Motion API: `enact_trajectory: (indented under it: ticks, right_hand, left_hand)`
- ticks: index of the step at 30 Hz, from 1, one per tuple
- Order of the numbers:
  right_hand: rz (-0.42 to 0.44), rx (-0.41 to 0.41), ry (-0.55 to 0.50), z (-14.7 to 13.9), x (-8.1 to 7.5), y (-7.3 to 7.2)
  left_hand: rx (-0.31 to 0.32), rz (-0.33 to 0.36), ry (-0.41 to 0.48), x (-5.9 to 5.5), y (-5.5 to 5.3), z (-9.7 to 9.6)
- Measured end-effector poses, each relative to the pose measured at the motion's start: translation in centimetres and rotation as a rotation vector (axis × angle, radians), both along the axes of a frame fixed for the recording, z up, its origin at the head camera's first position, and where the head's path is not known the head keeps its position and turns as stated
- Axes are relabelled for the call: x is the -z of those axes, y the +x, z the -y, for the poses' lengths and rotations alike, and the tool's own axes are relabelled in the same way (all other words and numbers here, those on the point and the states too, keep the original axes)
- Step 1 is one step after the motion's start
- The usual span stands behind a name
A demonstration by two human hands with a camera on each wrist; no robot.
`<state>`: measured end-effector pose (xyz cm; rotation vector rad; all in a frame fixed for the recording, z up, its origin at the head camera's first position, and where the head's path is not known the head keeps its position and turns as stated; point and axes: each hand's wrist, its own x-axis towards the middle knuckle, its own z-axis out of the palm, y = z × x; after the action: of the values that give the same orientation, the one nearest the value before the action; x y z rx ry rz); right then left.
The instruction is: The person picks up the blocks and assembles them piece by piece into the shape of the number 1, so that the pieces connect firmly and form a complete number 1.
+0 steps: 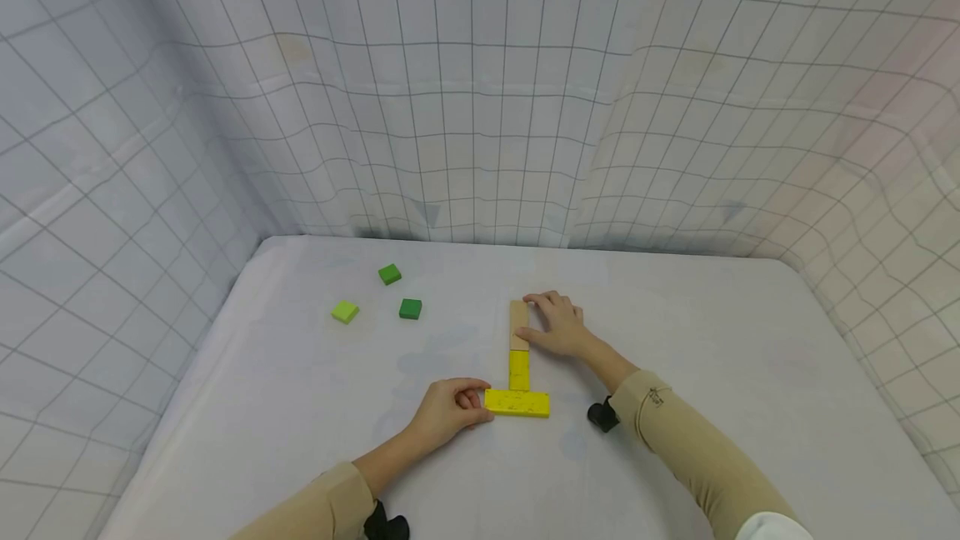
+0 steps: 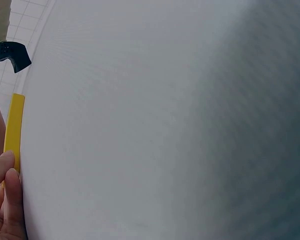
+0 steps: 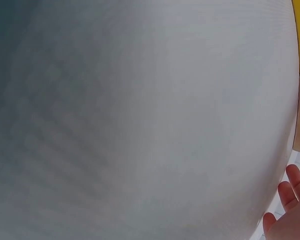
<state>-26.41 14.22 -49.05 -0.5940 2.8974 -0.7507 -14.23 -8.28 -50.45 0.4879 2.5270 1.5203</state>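
Long yellow block crosswise on white tabletop, left hand pinching its left end, green blocks beyond that end, shorter yellow block and plain wooden block beyond its middle, pointing lengthwise away, right hand touching the latter, thumb and forefinger spread

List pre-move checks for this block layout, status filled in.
1. Plain wooden block end to end with short yellow block: ok, lined up in the head view.
2. Short yellow block near the middle of long yellow block: ok by eye, T-shaped.
3. Left grip on long yellow block: ok, pinching its left end.
4. Right grip firm on plain wooden block: cannot tell.
5. Lime block, far green block, near green block apart from layout: ok.
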Motion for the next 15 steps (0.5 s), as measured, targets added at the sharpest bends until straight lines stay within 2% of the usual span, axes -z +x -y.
enact_trajectory:
  ticks: [15]
  right_hand:
    - [-0.001,-0.004,0.004,0.05,-0.05,0.02]
  left_hand:
    - [0.004,-0.02,-0.004,0.21,-0.1,0.07]
